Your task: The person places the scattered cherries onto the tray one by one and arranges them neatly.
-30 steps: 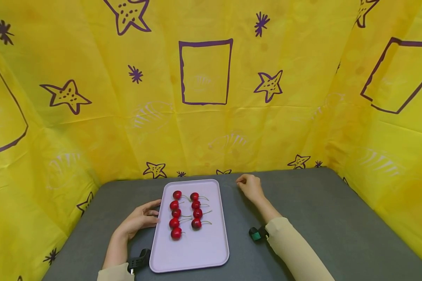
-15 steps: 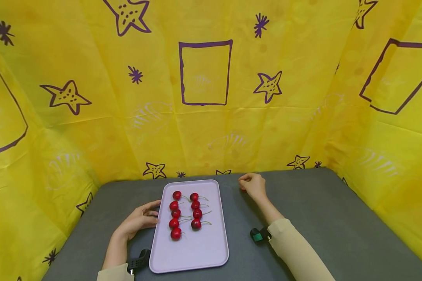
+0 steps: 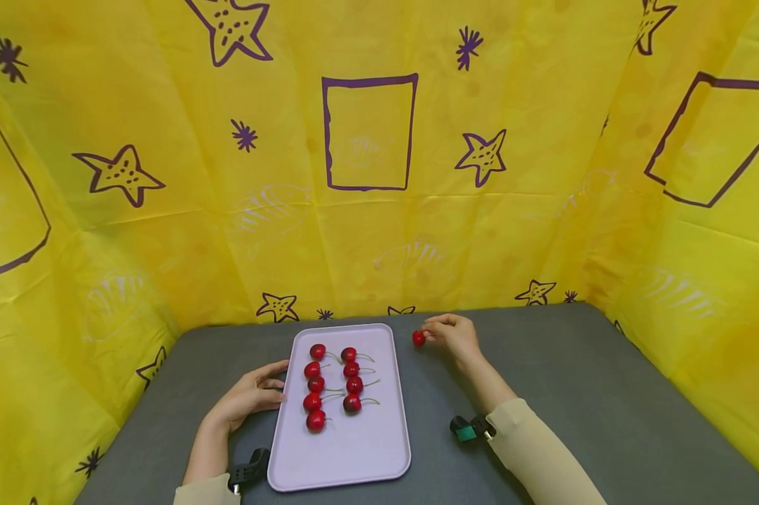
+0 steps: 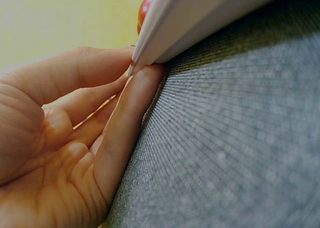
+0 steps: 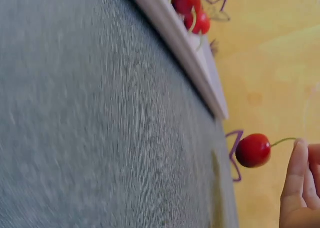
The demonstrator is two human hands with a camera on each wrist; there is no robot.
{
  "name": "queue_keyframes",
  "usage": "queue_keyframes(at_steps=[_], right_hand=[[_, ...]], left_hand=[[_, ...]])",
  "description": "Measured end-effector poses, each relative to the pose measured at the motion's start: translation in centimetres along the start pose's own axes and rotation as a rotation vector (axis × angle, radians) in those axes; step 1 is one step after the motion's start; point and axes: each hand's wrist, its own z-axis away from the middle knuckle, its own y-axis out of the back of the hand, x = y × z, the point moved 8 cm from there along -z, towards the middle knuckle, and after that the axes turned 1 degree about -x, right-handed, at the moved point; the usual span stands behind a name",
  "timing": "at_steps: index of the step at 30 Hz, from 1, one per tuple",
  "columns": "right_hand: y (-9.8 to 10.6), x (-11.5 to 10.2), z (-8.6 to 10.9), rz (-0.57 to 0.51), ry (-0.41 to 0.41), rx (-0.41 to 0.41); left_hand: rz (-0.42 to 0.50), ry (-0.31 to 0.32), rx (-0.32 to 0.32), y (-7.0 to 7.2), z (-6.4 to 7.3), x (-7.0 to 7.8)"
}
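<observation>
My left hand (image 3: 247,396) rests at the left edge of a pale lilac tray (image 3: 348,456). Its fairly straight fingers (image 4: 127,108) touch the tray rim, one of them tucked low beside the table. On the tray lie several red cherries in two columns, among them a cherry (image 3: 316,421) at the near end. Beyond the tray's right side my right hand (image 3: 457,338) pinches the thin green stem of another cherry (image 5: 253,150) between thumb and fingertips. That cherry hangs off to the left of the fingers, near the tray's far right corner.
A dark grey cloth-covered table (image 3: 531,379) carries the tray. Yellow patterned fabric (image 3: 367,245) rises behind the table and along both sides. Each wrist wears a small black camera, such as the right wrist camera (image 3: 471,429).
My right hand has turned and brought its cherry into plain sight, to the left of its fingers. The left hand, the tray and the cherries on it stay as they were.
</observation>
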Motion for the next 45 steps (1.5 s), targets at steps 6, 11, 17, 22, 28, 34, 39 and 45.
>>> queue_keyframes(at_steps=[6, 11, 17, 22, 28, 34, 39, 45], right_hand=[[-1.4, -0.1, 1.1, -0.182, -0.077, -0.113], [-2.4, -0.1, 2.2, -0.277, -0.132, -0.175], [-3.6, 0.1, 3.2, -0.337, -0.170, -0.226], [-4.7, 0.4, 4.0, -0.367, -0.184, -0.292], [-6.2, 0.5, 5.2, -0.394, -0.194, -0.380], [-7.5, 0.8, 6.4, -0.413, -0.221, -0.426], [-8.7, 1.2, 7.4, -0.385, -0.251, -0.443], [-10.2, 1.6, 8.6, -0.366, -0.258, -0.505]], left_hand=[[0.001, -0.003, -0.005, 0.0, 0.0, 0.1], [0.000, -0.001, -0.002, 0.0, 0.0, 0.0], [-0.003, -0.003, -0.002, 0.0, 0.0, 0.0], [-0.003, -0.003, 0.000, 0.0, -0.1, 0.0], [-0.001, -0.011, -0.018, -0.1, -0.1, 0.1], [-0.002, -0.026, -0.044, -0.1, -0.1, 0.1], [-0.001, -0.027, -0.043, -0.1, -0.1, 0.2], [-0.001, -0.028, -0.042, -0.1, -0.1, 0.2]])
